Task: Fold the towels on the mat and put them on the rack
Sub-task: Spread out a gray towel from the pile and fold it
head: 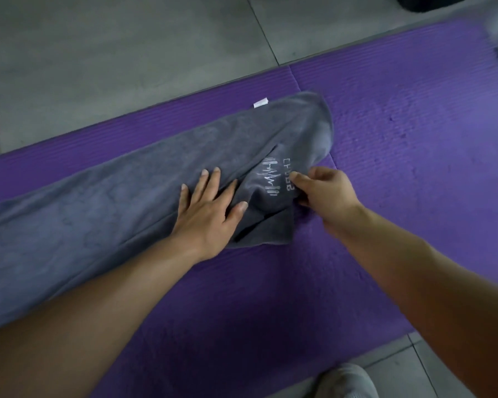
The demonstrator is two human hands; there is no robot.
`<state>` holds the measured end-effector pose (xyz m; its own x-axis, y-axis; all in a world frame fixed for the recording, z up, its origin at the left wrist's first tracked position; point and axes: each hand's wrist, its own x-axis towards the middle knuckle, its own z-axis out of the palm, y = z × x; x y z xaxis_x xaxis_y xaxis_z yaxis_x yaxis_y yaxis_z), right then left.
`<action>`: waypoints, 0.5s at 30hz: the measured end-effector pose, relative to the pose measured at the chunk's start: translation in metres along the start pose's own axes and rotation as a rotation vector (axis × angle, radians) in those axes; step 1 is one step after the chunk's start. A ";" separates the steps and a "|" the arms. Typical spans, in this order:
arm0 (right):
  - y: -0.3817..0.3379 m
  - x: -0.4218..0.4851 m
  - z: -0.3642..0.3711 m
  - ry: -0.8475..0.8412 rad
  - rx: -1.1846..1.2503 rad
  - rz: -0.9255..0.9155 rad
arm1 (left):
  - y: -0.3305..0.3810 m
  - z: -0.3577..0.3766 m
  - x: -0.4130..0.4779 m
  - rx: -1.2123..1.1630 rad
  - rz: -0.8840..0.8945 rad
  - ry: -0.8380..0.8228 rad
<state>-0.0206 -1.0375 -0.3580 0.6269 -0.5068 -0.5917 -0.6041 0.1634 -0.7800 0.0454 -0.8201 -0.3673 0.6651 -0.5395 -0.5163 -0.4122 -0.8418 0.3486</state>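
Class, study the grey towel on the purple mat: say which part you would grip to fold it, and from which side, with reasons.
Pinch the loose right end of the grey towel, at its edge beside the embroidered logo, coming from the right, as the right hand does. It runs long leftwards, and the left hand pins it flat.

The floor (112,53) was laid in large grey tiles, matt and faintly mottled, under soft, even light that cast no hard shadows. A thin dark grout line (263,33) ran slantwise down from the top edge of the view. At the top right corner sat a dark rounded object (429,2), cut off by the frame and too blurred to name. More of the same tiling (449,369) showed at the bottom right, crossed by grout seams.
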 end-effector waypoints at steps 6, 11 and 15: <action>0.002 -0.013 0.000 -0.008 0.444 0.096 | 0.001 -0.012 0.001 -0.130 -0.010 -0.035; 0.000 -0.025 -0.001 -0.058 0.454 0.162 | 0.000 -0.015 0.003 -0.105 -0.023 -0.062; 0.000 -0.025 -0.020 -0.372 0.390 0.275 | 0.001 -0.013 0.004 -0.083 -0.027 -0.056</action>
<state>-0.0461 -1.0420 -0.3397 0.6462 -0.0834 -0.7586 -0.5875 0.5802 -0.5642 0.0559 -0.8230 -0.3588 0.6383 -0.5185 -0.5690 -0.3398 -0.8530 0.3960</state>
